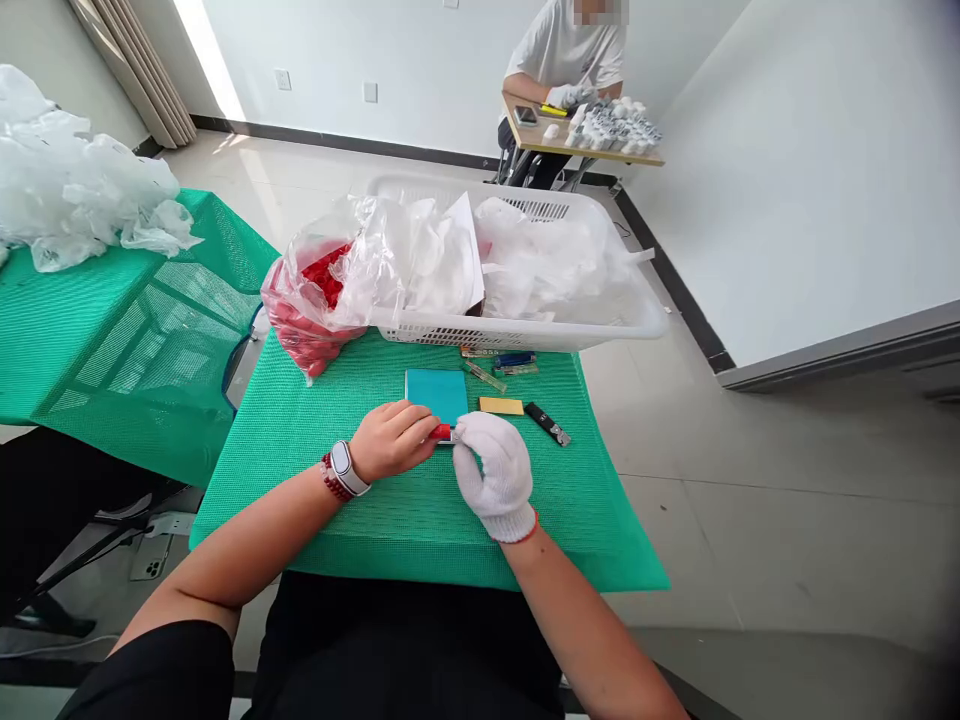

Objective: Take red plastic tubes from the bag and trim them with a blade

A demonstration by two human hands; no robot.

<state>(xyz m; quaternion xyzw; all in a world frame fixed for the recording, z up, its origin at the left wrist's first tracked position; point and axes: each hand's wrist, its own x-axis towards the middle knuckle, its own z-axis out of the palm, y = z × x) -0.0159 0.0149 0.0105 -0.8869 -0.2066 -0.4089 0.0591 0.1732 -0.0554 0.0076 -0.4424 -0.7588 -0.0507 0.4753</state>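
Observation:
My left hand point(394, 440), bare and wearing a wristwatch, is closed around a small red plastic piece point(442, 432) that pokes out toward the right. In a white knit glove, my right hand point(495, 468) pinches at the piece's right end; what lies between its fingertips is too small to make out. Just beyond both hands lies a flat teal pad point(436, 392). Right of it are a yellow block point(501, 406) and a slim black item point(547, 424) with a metal end. Farther back rest a blue lighter-like item point(514, 359) and several small clear ones point(486, 376).
A white plastic basket point(525, 332) with plastic bags stands at the back of the green-covered table point(352, 540). Left of it sits a clear bag of red pieces point(311, 330). Another green-covered table point(82, 310) carries white bags. A person point(570, 50) sits at a far desk.

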